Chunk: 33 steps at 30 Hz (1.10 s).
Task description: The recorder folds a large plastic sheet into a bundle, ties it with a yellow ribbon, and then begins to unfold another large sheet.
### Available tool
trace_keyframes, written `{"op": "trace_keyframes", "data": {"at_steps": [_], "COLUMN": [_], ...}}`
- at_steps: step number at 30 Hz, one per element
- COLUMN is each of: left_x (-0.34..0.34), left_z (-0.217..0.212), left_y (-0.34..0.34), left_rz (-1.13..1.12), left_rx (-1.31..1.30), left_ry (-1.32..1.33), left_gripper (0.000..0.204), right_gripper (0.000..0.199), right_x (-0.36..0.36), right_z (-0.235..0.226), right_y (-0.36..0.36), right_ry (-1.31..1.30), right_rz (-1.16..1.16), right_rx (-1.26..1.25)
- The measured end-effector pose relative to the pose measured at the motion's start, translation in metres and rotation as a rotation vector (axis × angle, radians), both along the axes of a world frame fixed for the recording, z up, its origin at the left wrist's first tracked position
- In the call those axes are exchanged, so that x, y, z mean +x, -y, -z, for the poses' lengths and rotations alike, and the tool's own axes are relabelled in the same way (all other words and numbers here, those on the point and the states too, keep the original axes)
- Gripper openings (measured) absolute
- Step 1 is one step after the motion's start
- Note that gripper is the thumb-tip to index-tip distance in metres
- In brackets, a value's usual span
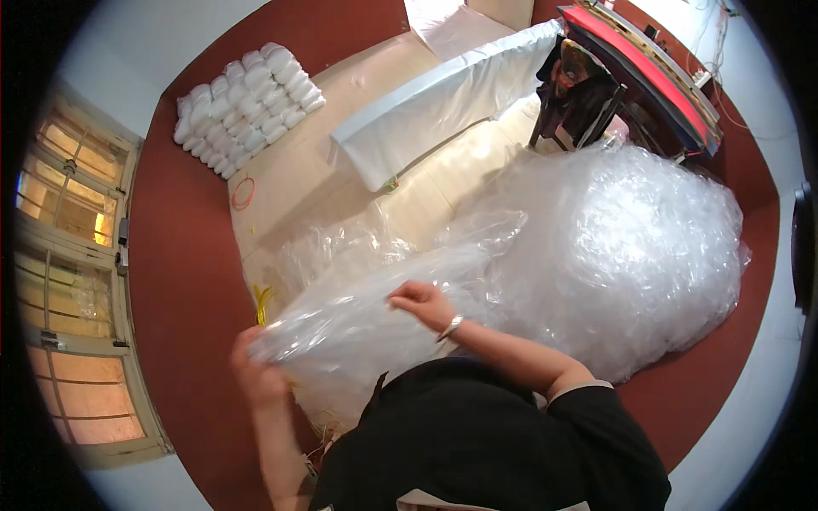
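Note:
A long bundle of clear plastic film (366,328) stretches across the floor in front of me. My left hand (258,375), somewhat blurred, is closed on the bundle's gathered left end. Over the middle of the film is my right hand (423,305), with a bracelet at the wrist. Its fingers are curled together, and I cannot make out whether a bit of film is between them. Yellow strips (262,304) stick up just beyond my left hand. To the right, a large heap of the same clear film (630,247) adjoins the bundle.
White packed bundles (247,106) are stacked at the back left. A long, low piece covered in pale sheeting (452,102) crosses the far floor. A chair with dark cloth (579,89) and leaning flat boards (652,72) stand at the back right. Barred windows (81,281) line the left wall.

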<state>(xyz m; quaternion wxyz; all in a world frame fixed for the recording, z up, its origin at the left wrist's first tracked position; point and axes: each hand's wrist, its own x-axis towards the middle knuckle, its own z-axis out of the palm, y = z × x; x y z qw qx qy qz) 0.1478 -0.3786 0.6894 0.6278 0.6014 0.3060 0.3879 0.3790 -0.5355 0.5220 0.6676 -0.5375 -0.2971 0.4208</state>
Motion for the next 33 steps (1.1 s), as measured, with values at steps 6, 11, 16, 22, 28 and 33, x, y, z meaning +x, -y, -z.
{"op": "trace_keyframes", "data": {"at_steps": [6,11,16,22,28,33], "left_x": [-0.228,-0.285,-0.367,-0.251,-0.232,-0.277], "left_z": [-0.163,-0.197,-0.158,-0.082,-0.179,-0.196], "left_y": [-0.058,-0.071,-0.094,-0.077,-0.009,0.046], "left_rz": [-0.783,-0.855,-0.918,-0.804,-0.624,-0.888], "left_rx": [0.358,0.670,0.633,0.149,0.392,0.531], "left_ry": [0.002,-0.346,-0.686,-0.036,0.014,-0.250], "left_gripper": [0.041,0.037,0.031,0.026,0.033,0.030], "right_gripper": [0.056,0.038,0.020,0.018,0.025,0.043], "right_x": [0.146,0.205,0.260,0.251,0.226,0.171], "right_z": [0.039,0.086,0.039,0.173,0.208,0.157], "right_y": [0.034,0.007,-0.024,0.203,0.215,-0.039], "right_ry": [1.588,1.619,1.388,1.391,1.088,1.106], "right_rz": [0.098,-0.014,0.511,-0.554,-0.663,-0.101], "right_rx": [-0.626,-0.771,-0.519,-1.160,-1.427,-0.799]}}
